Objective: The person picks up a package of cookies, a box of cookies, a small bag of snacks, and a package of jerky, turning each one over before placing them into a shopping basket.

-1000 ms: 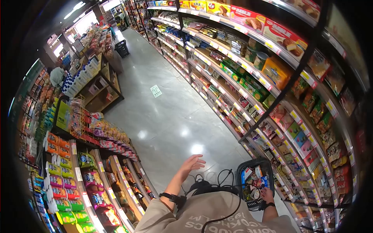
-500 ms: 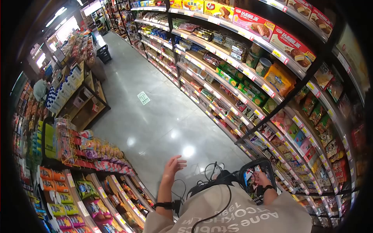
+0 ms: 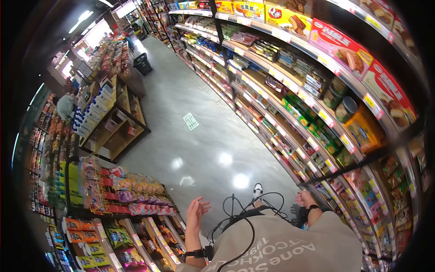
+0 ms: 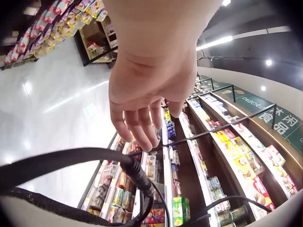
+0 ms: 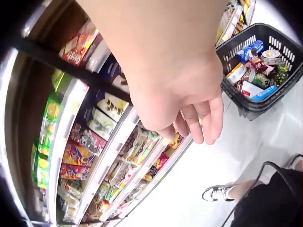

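My left hand (image 3: 197,214) hangs in front of the body on the left, fingers loosely bent and holding nothing. In the left wrist view the same hand (image 4: 149,94) shows its palm side, with a black cable below it. Near the lower part of the right-hand shelving, my right hand (image 3: 306,199) has relaxed fingers and nothing in them. The right wrist view has this hand (image 5: 189,104) beside shelves of packaged snacks (image 5: 78,156). To its right is a black shopping basket (image 5: 246,103) holding several packaged goods; the body hides most of it in the head view.
Long snack shelving (image 3: 290,86) runs along the right of the grey floor (image 3: 217,136). At left stand a rack of chips bags (image 3: 120,240) and a wooden display (image 3: 122,131) with bottles on top. Farther up the aisle sits another dark basket (image 3: 142,64). A person (image 3: 66,106) stands at far left.
My right hand has left the basket and moved up beside the shelves. The basket has dropped mostly out of the head view, and a shoe has come into sight. The left hand stays relaxed.
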{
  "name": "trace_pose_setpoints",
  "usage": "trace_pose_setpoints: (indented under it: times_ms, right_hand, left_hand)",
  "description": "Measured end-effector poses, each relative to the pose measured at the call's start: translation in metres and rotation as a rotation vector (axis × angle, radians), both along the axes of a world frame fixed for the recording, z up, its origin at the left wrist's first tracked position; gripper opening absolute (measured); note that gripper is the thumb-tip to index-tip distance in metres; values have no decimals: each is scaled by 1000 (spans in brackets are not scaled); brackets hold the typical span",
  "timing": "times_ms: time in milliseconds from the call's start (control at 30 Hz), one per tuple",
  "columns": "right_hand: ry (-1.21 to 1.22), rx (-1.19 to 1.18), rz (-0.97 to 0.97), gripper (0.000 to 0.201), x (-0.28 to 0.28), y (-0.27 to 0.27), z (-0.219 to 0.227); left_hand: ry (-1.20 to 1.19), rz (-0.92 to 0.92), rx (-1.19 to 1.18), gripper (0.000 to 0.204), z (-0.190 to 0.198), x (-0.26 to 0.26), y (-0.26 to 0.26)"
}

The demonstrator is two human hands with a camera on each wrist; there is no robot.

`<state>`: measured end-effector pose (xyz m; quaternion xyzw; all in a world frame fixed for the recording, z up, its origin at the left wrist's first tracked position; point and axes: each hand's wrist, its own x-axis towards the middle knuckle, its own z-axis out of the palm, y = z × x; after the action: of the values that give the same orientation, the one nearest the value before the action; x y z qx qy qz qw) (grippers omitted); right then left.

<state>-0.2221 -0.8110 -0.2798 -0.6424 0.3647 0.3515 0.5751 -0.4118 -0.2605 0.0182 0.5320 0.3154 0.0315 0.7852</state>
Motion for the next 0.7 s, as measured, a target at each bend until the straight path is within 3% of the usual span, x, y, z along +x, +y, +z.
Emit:
trace_pose_setpoints:
  times_ms: [167, 300, 400, 567, 700]
  right_hand:
    - [-56, 44, 55, 40, 132, 68, -5]
    - [-48, 36, 162, 35, 200, 107, 1]
    - [-59, -10, 253, 31, 240, 145, 25]
    - [-56, -39, 340, 33, 289, 197, 22]
    - [-66, -50, 303, 27, 310, 235, 40]
  left_hand:
    - [-48, 74, 55, 42, 3, 61, 28]
    - [-54, 124, 64, 44, 12, 88, 29]
    - [-84, 203, 39, 47, 13, 87, 42]
    - [-158, 467, -14, 48, -10, 78, 95]
    - [-156, 472, -45, 48, -22, 113, 141]
